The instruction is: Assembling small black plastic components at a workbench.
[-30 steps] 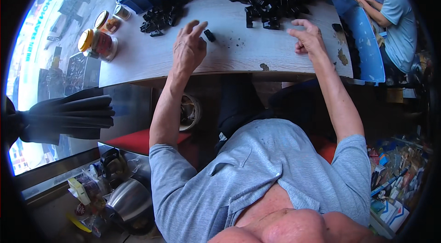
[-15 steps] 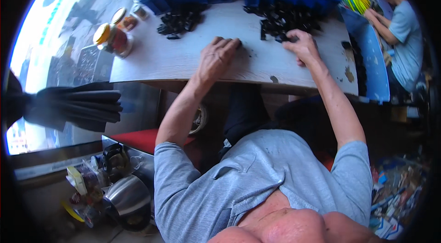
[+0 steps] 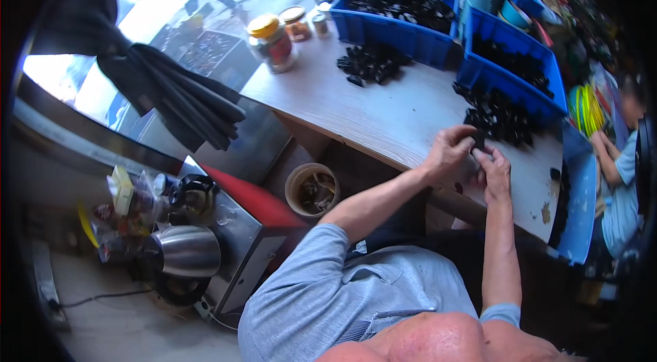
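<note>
Above the table's front edge, my left hand (image 3: pixel 446 150) pinches a small dark piece (image 3: pixel 478 139), apparently one of the black plastic parts. Close beside it my right hand (image 3: pixel 497 174) has its fingers closed at the lower end of that piece. The fingers partly cover it, so its exact shape cannot be made out. Just beyond my hands lies a loose pile of glossy black parts (image 3: pixel 503 115) on the white table (image 3: pixel 410 112). Another heap of black parts (image 3: pixel 371 64) sits farther left.
Two blue bins (image 3: pixel 410 47) full of black parts stand along the back. Jars (image 3: pixel 272 46) occupy the far left corner. A light-blue bin (image 3: pixel 580 187) adjoins the right edge, near another person (image 3: pixel 619 170). Left below are a bucket (image 3: pixel 294 187) and a steel kettle (image 3: pixel 188 251).
My view has turned, so the table now sits farther right and tilted. My hands, apart on the table before, have come together around a small dark piece.
</note>
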`<state>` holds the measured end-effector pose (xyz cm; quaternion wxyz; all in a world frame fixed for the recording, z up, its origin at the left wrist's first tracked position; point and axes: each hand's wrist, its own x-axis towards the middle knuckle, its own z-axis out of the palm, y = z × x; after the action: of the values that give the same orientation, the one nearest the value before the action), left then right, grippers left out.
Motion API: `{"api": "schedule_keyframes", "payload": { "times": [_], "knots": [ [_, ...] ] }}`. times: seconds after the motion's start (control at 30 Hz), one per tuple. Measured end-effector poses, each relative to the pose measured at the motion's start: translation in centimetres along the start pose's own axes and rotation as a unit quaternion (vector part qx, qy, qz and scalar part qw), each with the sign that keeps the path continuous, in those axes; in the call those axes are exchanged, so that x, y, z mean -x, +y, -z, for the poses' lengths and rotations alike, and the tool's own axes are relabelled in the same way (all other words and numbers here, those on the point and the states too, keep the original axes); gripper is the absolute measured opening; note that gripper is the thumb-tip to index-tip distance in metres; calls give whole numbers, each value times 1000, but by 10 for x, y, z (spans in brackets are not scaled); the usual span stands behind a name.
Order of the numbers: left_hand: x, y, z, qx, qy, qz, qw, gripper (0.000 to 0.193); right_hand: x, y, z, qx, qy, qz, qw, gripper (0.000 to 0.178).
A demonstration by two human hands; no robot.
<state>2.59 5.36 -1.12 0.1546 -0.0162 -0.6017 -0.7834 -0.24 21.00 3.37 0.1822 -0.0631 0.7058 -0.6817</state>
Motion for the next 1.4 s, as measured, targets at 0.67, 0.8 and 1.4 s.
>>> {"api": "schedule_keyframes", "payload": {
  "times": [0.67, 0.8, 1.4],
  "knots": [
    [-5, 12, 35, -495, -175, -320, 788, 51, -15, -5, -7, 163, -29, -48, 985, 29],
    [11, 28, 26, -552, -199, -239, 774, 56, -13, 1, 2, 159, -26, -52, 986, 27],
    [31, 31, 29, -564, -163, -227, 777, 48, -8, -7, -15, 248, -15, -52, 967, 25]
  ]
}}
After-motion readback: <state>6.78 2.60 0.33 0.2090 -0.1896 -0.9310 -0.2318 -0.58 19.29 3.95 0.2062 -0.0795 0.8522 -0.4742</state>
